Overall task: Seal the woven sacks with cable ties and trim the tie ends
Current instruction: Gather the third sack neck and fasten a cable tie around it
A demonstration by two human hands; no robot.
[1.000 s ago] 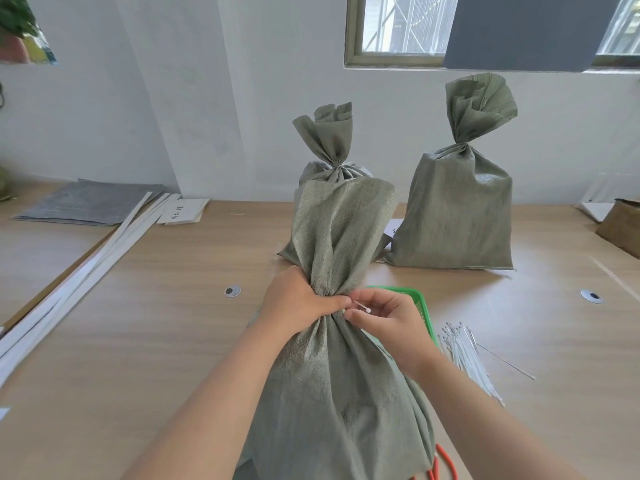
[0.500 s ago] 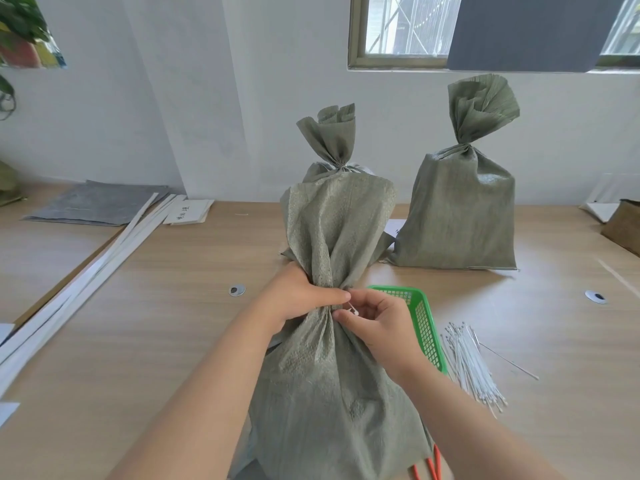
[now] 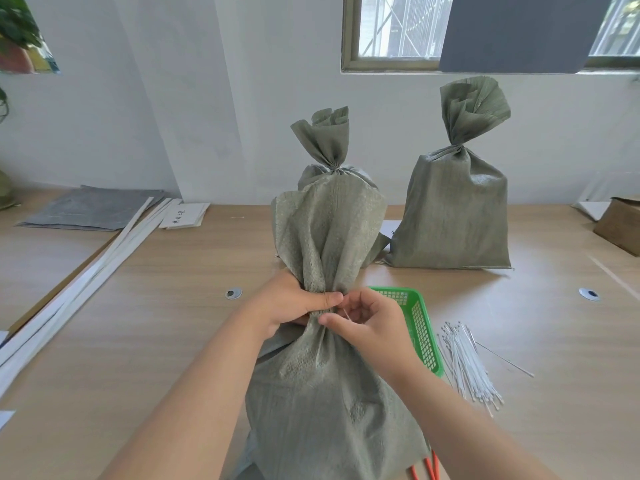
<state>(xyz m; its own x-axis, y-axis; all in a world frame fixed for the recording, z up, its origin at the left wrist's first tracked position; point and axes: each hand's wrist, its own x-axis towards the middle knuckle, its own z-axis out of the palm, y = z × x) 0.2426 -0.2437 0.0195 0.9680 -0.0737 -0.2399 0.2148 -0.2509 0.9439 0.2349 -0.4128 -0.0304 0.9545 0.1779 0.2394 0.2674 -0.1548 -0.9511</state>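
Observation:
A grey-green woven sack (image 3: 322, 393) stands on the table right in front of me, its neck gathered. My left hand (image 3: 292, 301) grips the gathered neck from the left. My right hand (image 3: 370, 318) pinches a thin white cable tie (image 3: 341, 315) at the neck's right side; most of the tie is hidden by my fingers. Two tied sacks stand behind: one (image 3: 327, 147) directly behind the near sack, another (image 3: 453, 209) at the back right. A bundle of white cable ties (image 3: 467, 365) lies on the table to the right.
A green plastic basket (image 3: 420, 327) sits just right of the sack. Orange tool handles (image 3: 427, 469) peek out at the sack's lower right. White strips (image 3: 83, 278), grey sheets (image 3: 93, 207) and paper labels (image 3: 185, 216) lie at the left; a brown box (image 3: 620, 223) sits far right.
The sack's upper flap has spread wider. My right hand's fingers have shifted slightly on the tie at the neck. My left hand keeps its grip.

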